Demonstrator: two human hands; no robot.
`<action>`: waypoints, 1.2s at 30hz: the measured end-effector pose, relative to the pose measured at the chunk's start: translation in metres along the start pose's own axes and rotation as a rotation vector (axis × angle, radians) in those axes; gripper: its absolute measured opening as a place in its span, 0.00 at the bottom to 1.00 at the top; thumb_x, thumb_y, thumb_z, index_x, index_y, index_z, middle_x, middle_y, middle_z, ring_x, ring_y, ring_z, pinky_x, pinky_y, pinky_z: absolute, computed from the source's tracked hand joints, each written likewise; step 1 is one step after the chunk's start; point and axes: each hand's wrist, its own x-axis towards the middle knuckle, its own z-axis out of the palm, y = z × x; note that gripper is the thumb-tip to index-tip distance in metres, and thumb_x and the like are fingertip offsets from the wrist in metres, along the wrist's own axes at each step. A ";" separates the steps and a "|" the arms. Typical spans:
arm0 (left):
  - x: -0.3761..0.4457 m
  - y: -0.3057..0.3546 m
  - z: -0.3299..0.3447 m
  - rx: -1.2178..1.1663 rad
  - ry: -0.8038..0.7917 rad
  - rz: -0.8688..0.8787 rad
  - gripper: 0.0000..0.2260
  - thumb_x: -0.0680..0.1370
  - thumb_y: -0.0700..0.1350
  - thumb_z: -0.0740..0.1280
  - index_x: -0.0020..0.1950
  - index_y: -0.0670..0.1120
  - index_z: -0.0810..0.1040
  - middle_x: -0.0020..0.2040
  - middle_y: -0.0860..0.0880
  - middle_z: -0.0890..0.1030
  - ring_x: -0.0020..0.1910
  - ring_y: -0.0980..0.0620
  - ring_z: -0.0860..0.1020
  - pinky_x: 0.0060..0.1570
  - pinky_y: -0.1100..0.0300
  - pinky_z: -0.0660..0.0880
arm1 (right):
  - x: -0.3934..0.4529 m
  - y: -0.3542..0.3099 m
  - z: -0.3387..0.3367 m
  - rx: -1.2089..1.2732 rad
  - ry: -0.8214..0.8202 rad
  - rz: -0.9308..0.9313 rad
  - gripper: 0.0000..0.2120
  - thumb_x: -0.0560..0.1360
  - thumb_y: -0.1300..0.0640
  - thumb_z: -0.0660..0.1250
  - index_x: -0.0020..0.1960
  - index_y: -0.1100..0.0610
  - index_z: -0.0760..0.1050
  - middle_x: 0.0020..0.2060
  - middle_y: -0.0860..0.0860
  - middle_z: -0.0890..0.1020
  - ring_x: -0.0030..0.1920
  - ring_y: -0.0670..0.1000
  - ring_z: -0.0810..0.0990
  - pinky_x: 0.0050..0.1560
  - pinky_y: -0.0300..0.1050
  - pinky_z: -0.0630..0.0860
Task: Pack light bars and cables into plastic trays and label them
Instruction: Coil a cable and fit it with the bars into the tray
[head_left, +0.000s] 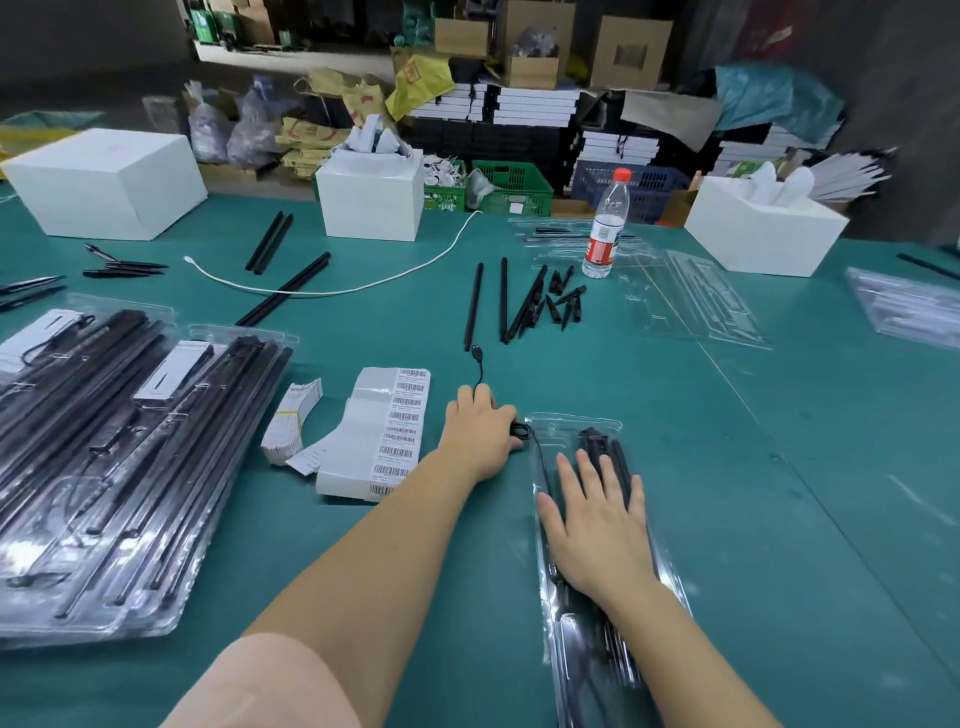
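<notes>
Clear plastic tray (574, 423): lying lengthwise on the green table (779, 519), light bars (618, 462) sitting inside.
Right hand (597, 525): pressing flat on the tray, fingers straight and spread.
Left hand (480, 431): curling round the black cable (480, 366) beside the tray's far corner, gripping it.
Barcode labels (397, 431): lying just left of that hand.
Packed trays (119, 467): stacking up at far left.

green table (779, 467) | cardboard boxes (631, 52) stacked behind | dim grey wall (78, 31)
</notes>
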 end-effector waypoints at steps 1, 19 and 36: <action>-0.003 -0.001 0.000 -0.015 0.014 -0.006 0.18 0.80 0.58 0.64 0.66 0.51 0.76 0.62 0.45 0.68 0.62 0.43 0.63 0.62 0.52 0.64 | 0.000 0.000 0.000 -0.001 0.000 0.002 0.32 0.81 0.36 0.39 0.82 0.46 0.44 0.81 0.48 0.47 0.80 0.52 0.40 0.77 0.61 0.35; -0.093 -0.028 0.020 -0.198 0.181 -0.048 0.28 0.77 0.38 0.60 0.78 0.48 0.62 0.70 0.49 0.69 0.66 0.47 0.67 0.65 0.58 0.65 | 0.034 -0.042 -0.045 0.036 0.096 -0.257 0.23 0.79 0.53 0.60 0.74 0.49 0.68 0.76 0.49 0.65 0.76 0.54 0.58 0.73 0.52 0.58; -0.085 -0.035 0.002 -0.714 0.489 -0.177 0.21 0.79 0.29 0.59 0.69 0.42 0.76 0.70 0.48 0.74 0.70 0.50 0.70 0.70 0.71 0.59 | 0.057 -0.060 -0.034 0.591 -0.008 -0.293 0.08 0.82 0.60 0.63 0.56 0.52 0.78 0.40 0.40 0.80 0.38 0.40 0.75 0.41 0.30 0.68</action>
